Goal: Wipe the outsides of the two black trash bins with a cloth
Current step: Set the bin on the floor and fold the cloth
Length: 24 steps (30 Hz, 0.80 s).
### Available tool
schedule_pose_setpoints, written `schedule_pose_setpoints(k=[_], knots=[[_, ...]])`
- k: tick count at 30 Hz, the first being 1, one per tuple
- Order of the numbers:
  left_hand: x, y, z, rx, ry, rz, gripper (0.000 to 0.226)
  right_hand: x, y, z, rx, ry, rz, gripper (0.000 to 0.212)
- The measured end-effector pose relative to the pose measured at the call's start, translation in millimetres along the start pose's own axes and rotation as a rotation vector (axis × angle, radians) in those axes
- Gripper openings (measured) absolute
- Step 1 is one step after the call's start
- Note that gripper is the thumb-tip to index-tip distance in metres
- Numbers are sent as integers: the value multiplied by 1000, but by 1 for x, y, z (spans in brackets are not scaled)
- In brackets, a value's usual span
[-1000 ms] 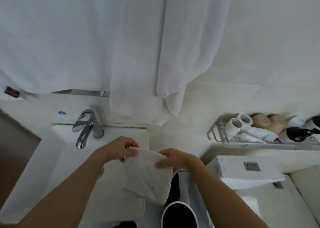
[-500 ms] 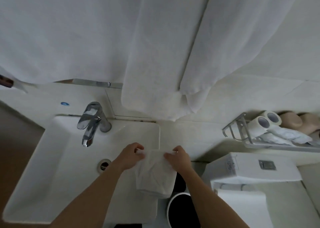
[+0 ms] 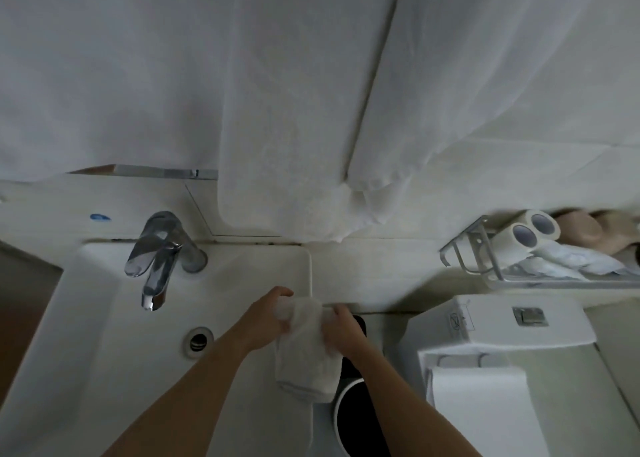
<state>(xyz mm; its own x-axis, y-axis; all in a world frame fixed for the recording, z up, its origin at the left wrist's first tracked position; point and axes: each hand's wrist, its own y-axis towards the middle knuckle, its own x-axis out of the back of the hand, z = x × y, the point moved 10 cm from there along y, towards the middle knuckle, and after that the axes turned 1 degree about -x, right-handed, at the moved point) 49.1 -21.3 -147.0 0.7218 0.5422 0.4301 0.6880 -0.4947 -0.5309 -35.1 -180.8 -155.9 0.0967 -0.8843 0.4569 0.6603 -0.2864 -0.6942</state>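
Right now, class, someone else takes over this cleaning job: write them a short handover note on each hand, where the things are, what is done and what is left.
Left hand: grips the top left of the white cloth.
Right hand: grips the cloth's top right; the cloth hangs bunched between both hands, over the right edge of the sink.
Black trash bin: on the floor between sink and toilet tank, open top showing. A second dark shape behind the right hand may be the other bin; cannot tell.
Done: cloth in hand.
Left: the cloth touches neither bin now; wipe both outsides.
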Motion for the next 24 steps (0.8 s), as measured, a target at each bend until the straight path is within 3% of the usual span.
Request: schedule_pose_setpoints(k=[4, 8, 11, 13, 16, 19, 22, 24], knots=[[5, -4, 0, -20, 48, -93, 56, 14, 3, -4, 30, 6, -76, 55], [-2, -7, 5, 18, 34, -194, 60, 6, 2, -11, -4, 19, -179, 41], [-10, -6, 3, 39, 106, -160, 70, 0, -3, -13, -6, -63, -206, 43], [-12, -11, -4, -10, 188, -102, 84, -1, -16, -5, 148, -101, -218, 52], [-22, -28, -12, -59, 323, 57, 122, 1, -42, 3, 336, -151, -163, 71], [-44, -42, -15, -89, 497, 173, 151, -12, -51, -3, 389, -182, -17, 95], [-62, -46, -5, -49, 470, 174, 162, -37, -54, -14, 340, -150, 97, 110], [-63, -44, 0, -56, 440, 133, 163, -55, -54, -22, 277, -142, 136, 110]])
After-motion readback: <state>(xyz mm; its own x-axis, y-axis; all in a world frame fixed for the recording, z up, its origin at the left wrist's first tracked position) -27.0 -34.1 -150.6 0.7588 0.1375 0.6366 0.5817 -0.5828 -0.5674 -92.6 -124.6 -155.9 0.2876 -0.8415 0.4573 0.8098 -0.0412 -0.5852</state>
